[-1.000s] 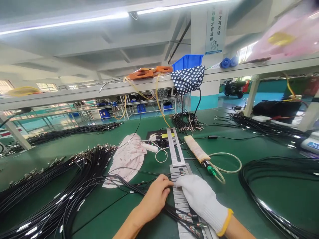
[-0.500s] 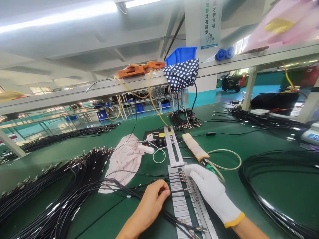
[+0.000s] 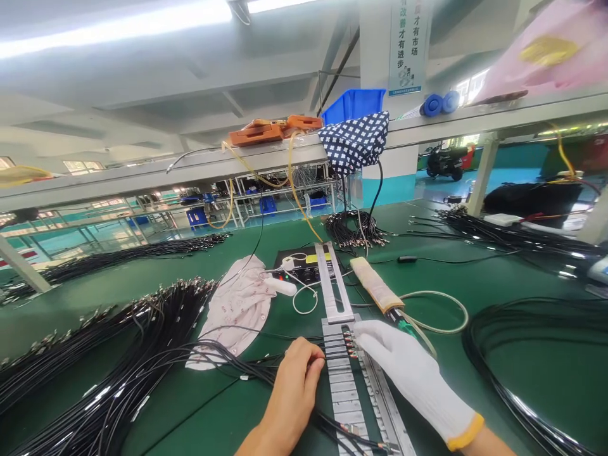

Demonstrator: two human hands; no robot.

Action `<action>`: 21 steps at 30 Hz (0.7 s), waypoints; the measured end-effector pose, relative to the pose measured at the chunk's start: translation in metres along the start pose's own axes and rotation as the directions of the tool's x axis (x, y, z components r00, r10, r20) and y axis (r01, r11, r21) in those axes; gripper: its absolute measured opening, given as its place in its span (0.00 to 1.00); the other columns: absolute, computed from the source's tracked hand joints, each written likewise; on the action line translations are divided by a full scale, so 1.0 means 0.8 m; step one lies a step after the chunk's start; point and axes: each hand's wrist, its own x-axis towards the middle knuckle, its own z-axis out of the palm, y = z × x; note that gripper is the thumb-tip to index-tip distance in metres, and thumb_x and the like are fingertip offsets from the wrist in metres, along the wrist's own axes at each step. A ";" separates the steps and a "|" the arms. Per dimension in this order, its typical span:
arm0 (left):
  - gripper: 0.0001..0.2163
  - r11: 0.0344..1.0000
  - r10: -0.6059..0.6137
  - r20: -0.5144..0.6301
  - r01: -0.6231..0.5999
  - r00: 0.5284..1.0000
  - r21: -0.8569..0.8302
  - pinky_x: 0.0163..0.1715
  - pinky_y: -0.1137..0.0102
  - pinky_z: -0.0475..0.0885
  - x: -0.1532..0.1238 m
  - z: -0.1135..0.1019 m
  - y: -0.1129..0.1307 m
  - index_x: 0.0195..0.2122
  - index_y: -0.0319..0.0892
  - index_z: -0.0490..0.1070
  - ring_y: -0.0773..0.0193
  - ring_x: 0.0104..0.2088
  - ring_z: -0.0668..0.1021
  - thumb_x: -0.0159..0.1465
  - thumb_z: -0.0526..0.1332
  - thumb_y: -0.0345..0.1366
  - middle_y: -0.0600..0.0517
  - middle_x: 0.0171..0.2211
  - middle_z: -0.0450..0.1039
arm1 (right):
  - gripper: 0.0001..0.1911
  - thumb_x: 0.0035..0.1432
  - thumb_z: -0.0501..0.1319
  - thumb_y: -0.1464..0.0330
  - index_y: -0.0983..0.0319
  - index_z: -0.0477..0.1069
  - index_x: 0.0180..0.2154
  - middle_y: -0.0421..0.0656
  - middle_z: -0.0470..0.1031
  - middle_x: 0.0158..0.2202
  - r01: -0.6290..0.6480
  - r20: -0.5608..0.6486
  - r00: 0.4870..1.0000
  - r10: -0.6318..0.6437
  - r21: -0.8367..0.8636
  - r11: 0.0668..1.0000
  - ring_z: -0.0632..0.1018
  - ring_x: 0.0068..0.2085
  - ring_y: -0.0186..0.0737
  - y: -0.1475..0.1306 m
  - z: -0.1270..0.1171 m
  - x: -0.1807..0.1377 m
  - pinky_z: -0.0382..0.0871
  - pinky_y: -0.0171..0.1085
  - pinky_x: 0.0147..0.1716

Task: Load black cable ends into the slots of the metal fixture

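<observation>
My bare left hand (image 3: 293, 386) rests at the left edge of a slotted metal fixture (image 3: 346, 394), fingers pinched on thin black cables (image 3: 266, 366) that run into its slots. My right hand (image 3: 403, 367), in a white glove with a yellow cuff, lies along the fixture's right rail, its fingertips by the red-tipped cable ends (image 3: 349, 341) seated in the top slots. The glove's fingers look stretched out and hold nothing that I can see.
A big bundle of black cables (image 3: 118, 354) covers the green table at left, another coil (image 3: 522, 335) lies at right. Behind the fixture are a metal bar (image 3: 332, 278), a cloth-wrapped tool with a green tip (image 3: 380, 288), a pink cloth (image 3: 242, 304) and a small black box (image 3: 299, 266).
My right hand slid from over the fixture's middle up and right onto its right rail, uncovering the cable ends. My left hand stayed at the fixture's left edge.
</observation>
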 end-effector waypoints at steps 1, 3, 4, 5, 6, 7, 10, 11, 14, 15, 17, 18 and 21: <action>0.13 1.000 -0.001 -0.004 0.001 1.000 -0.003 0.44 0.66 0.61 0.000 0.000 0.000 0.37 0.38 0.66 0.62 0.41 0.67 0.70 0.47 0.40 0.47 0.39 0.65 | 0.23 0.63 0.48 0.52 0.53 0.73 0.50 0.34 0.73 0.50 -0.006 0.010 1.000 0.006 -0.015 1.000 0.74 0.51 0.40 -0.001 0.000 -0.001 0.62 0.41 0.58; 0.13 1.000 0.000 -0.009 0.000 1.000 -0.005 0.43 0.66 0.61 0.000 0.000 0.001 0.37 0.38 0.66 0.62 0.41 0.67 0.70 0.47 0.40 0.47 0.39 0.65 | 0.23 0.63 0.49 0.51 0.52 0.73 0.49 0.33 0.73 0.50 -0.029 0.023 0.999 0.030 -0.026 0.999 0.73 0.52 0.38 -0.002 -0.001 -0.001 0.62 0.40 0.57; 0.13 1.000 -0.002 -0.011 0.002 1.000 -0.008 0.44 0.66 0.61 0.000 0.000 0.001 0.37 0.38 0.66 0.62 0.41 0.67 0.70 0.47 0.40 0.47 0.39 0.65 | 0.23 0.62 0.49 0.50 0.51 0.73 0.49 0.32 0.72 0.50 -0.039 0.032 0.999 0.040 -0.033 0.999 0.73 0.52 0.38 -0.003 -0.002 -0.002 0.63 0.39 0.56; 0.13 1.000 -0.004 -0.016 0.004 1.000 -0.017 0.44 0.66 0.61 0.001 0.000 0.001 0.37 0.38 0.66 0.62 0.41 0.67 0.69 0.47 0.40 0.47 0.39 0.66 | 0.23 0.61 0.48 0.49 0.51 0.73 0.48 0.32 0.72 0.50 -0.046 0.041 0.998 0.048 -0.042 0.998 0.72 0.52 0.37 -0.003 -0.002 -0.002 0.63 0.39 0.56; 0.13 0.999 -0.008 -0.019 0.008 1.000 -0.032 0.44 0.66 0.61 0.001 0.000 0.001 0.37 0.38 0.66 0.62 0.41 0.68 0.69 0.48 0.40 0.47 0.39 0.66 | 0.24 0.61 0.48 0.49 0.51 0.73 0.47 0.31 0.72 0.50 -0.052 0.045 0.998 0.054 -0.052 0.997 0.72 0.52 0.37 -0.004 -0.002 -0.002 0.63 0.39 0.55; 0.13 0.999 -0.018 -0.026 0.017 1.000 -0.051 0.43 0.67 0.61 0.001 -0.001 0.001 0.37 0.38 0.67 0.63 0.40 0.68 0.69 0.48 0.40 0.47 0.39 0.66 | 0.24 0.60 0.47 0.48 0.50 0.73 0.47 0.31 0.72 0.49 -0.051 0.051 0.997 0.054 -0.063 0.997 0.72 0.52 0.37 -0.005 -0.002 -0.002 0.63 0.39 0.55; 0.13 0.992 -0.045 -0.038 0.040 0.998 -0.121 0.42 0.67 0.61 0.002 -0.002 0.001 0.36 0.39 0.67 0.63 0.39 0.68 0.68 0.49 0.42 0.48 0.37 0.67 | 0.23 0.61 0.47 0.49 0.49 0.73 0.47 0.29 0.72 0.50 -0.051 0.061 0.996 0.058 -0.121 0.991 0.71 0.52 0.35 -0.008 0.000 -0.003 0.62 0.37 0.55; 0.14 0.989 -0.055 -0.034 0.050 0.998 -0.139 0.41 0.67 0.61 0.002 -0.003 0.001 0.36 0.39 0.67 0.63 0.38 0.68 0.67 0.50 0.44 0.48 0.37 0.67 | 0.23 0.61 0.47 0.50 0.48 0.73 0.47 0.28 0.72 0.50 -0.054 0.063 0.996 0.063 -0.137 0.989 0.71 0.52 0.35 -0.009 0.000 -0.003 0.62 0.37 0.55; 0.16 0.978 -0.094 -0.017 0.089 0.995 -0.187 0.40 0.68 0.60 0.005 -0.004 0.000 0.35 0.38 0.67 0.62 0.37 0.67 0.65 0.51 0.47 0.48 0.36 0.67 | 0.21 0.62 0.47 0.51 0.47 0.73 0.46 0.27 0.72 0.49 -0.065 0.056 0.996 0.074 -0.135 0.989 0.71 0.52 0.34 -0.010 0.001 -0.003 0.62 0.36 0.54; 0.16 0.974 -0.109 -0.007 0.106 0.994 -0.201 0.40 0.67 0.60 0.006 -0.004 0.000 0.36 0.38 0.67 0.62 0.37 0.67 0.65 0.51 0.48 0.48 0.36 0.67 | 0.20 0.62 0.47 0.51 0.47 0.73 0.46 0.27 0.72 0.49 -0.062 0.056 0.996 0.070 -0.127 0.990 0.72 0.51 0.34 -0.010 0.001 -0.003 0.62 0.36 0.54; 0.18 0.964 -0.130 0.010 0.129 0.991 -0.231 0.40 0.67 0.60 0.008 -0.004 -0.002 0.36 0.38 0.67 0.62 0.37 0.66 0.64 0.52 0.49 0.47 0.36 0.67 | 0.20 0.63 0.47 0.52 0.47 0.74 0.45 0.27 0.72 0.48 -0.057 0.055 0.996 0.063 -0.114 0.992 0.72 0.50 0.34 -0.011 0.001 -0.004 0.63 0.36 0.53; 0.18 0.961 -0.136 0.018 0.136 0.991 -0.243 0.40 0.67 0.60 0.009 -0.004 -0.003 0.37 0.37 0.67 0.61 0.37 0.66 0.63 0.52 0.50 0.47 0.36 0.66 | 0.20 0.62 0.48 0.52 0.48 0.74 0.44 0.28 0.72 0.48 -0.054 0.058 0.996 0.060 -0.101 0.993 0.72 0.50 0.34 -0.011 0.001 -0.004 0.63 0.36 0.53; 0.19 0.956 -0.148 0.041 0.154 0.988 -0.250 0.40 0.67 0.60 0.009 -0.001 -0.007 0.37 0.37 0.67 0.61 0.38 0.66 0.63 0.52 0.51 0.47 0.37 0.66 | 0.22 0.59 0.48 0.51 0.52 0.75 0.43 0.31 0.73 0.47 -0.063 0.066 0.996 0.065 -0.023 0.998 0.72 0.50 0.35 -0.014 0.000 -0.004 0.63 0.36 0.53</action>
